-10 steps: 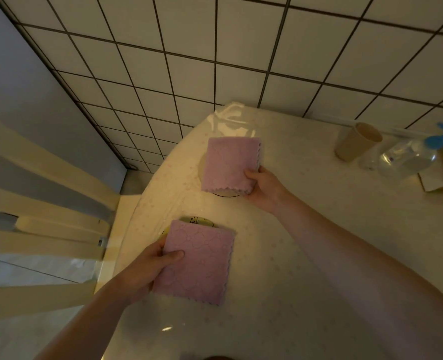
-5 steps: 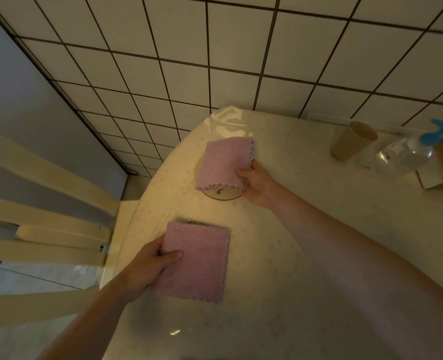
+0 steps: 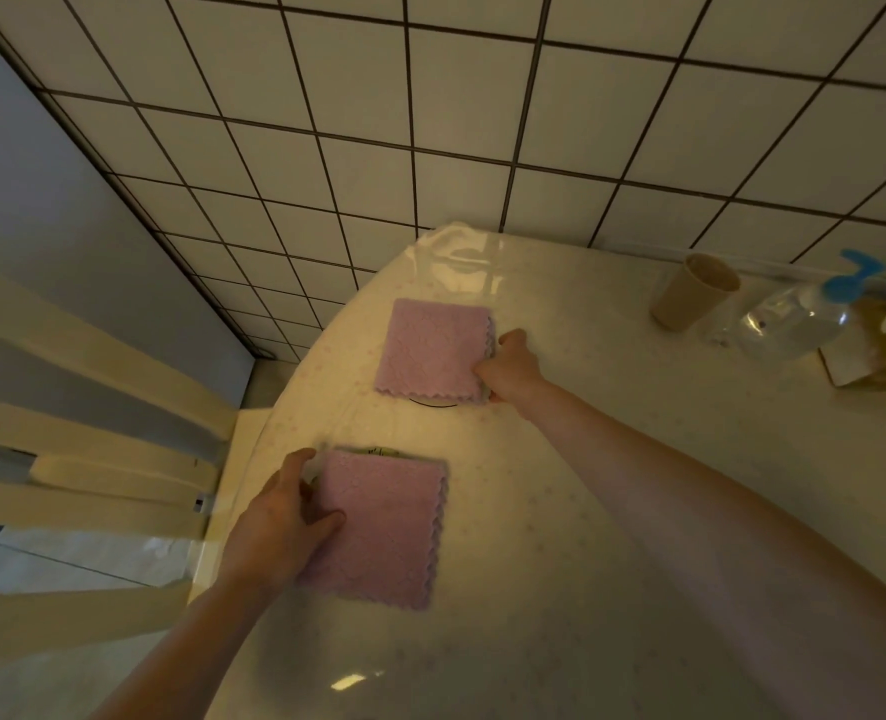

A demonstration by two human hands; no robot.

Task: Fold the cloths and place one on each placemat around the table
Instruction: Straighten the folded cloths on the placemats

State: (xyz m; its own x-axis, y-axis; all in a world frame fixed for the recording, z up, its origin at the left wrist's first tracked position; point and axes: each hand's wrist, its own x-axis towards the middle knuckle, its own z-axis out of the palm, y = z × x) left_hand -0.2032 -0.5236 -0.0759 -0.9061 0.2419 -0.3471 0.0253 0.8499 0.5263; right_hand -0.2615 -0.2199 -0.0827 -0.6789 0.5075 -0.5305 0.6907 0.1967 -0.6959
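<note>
Cloths lay folded on the bench: near cloth (image 3: pixel 386 527) gripped by left hand (image 3: pixel 280 527), far cloth (image 3: pixel 435 350) pinched by right hand (image 3: pixel 508 368).

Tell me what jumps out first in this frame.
Two folded pink cloths on the pale table: the far cloth pinched at its right edge by the right hand, the near cloth held at its left edge by the left hand. A beige cup and clear bottle sit far right by the tiled wall.
</note>
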